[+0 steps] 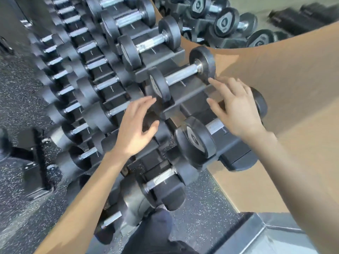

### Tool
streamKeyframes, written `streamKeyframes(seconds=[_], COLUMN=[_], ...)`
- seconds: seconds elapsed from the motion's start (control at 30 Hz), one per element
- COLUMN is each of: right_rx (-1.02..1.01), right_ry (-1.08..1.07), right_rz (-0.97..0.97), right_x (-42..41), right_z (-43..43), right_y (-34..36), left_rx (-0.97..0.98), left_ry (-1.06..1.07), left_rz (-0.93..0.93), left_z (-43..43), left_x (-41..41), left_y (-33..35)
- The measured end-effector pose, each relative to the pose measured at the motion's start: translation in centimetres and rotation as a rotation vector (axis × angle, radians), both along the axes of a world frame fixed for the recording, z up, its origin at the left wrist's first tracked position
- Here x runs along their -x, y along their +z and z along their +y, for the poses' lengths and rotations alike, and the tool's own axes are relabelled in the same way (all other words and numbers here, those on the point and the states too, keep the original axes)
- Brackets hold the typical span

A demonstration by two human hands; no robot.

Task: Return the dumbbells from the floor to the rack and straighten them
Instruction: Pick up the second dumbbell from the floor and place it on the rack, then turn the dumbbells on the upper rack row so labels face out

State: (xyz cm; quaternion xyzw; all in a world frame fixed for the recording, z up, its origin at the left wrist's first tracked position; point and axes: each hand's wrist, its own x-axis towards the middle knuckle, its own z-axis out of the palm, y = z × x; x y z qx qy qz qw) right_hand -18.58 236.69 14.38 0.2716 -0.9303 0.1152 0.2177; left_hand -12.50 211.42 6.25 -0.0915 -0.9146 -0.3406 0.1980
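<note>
Black dumbbell [181,74] between two open hands [134,125] [236,107]

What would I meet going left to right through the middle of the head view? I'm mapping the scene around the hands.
Speckled floor → rack dumbbells → left hand → right hand → tan wall.

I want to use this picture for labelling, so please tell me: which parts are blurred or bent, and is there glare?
Head view: the rack rows at far left are motion-smeared; the two hands, left hand and right hand, are fairly sharp; wide-angle bending curves the tan wall; mild glare on the chrome handle.
</note>
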Motion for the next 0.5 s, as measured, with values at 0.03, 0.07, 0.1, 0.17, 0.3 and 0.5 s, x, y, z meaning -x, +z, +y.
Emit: streamKeyframes(seconds=[0.03,0.07,0.1,0.17,0.3,0.5], right_rx=[0.014,0.024,0.03,0.051,0.104,0.02], right_ry=[-0.028,-0.05,-0.07,-0.12,-0.203,-0.291], right_rz=[-0.021,-0.044,-0.069,-0.119,-0.209,-0.305], right_x=[-1.7,-3.5,-5.3,-8.7,-15.3,-23.3], right_z=[0.6,1.1,1.5,2.2,2.9,1.4], right_y=[-0.5,-1.1,-1.7,-3.0,-5.6,-8.5], left_rx=[0.013,0.023,0.031,0.06,0.161,0.314], left_ry=[-0.029,-0.054,-0.075,-0.117,-0.202,-0.185], left_rz=[-0.011,-0.017,-0.017,-0.011,-0.055,-0.137], left_z=[0.2,0.5,0.9,1.8,2.4,-1.3], left_x=[-1.1,-2.2,-3.4,-5.9,-11.5,-19.4], left_y=[-0.2,-0.5,-0.7,-1.2,-2.7,-3.6])
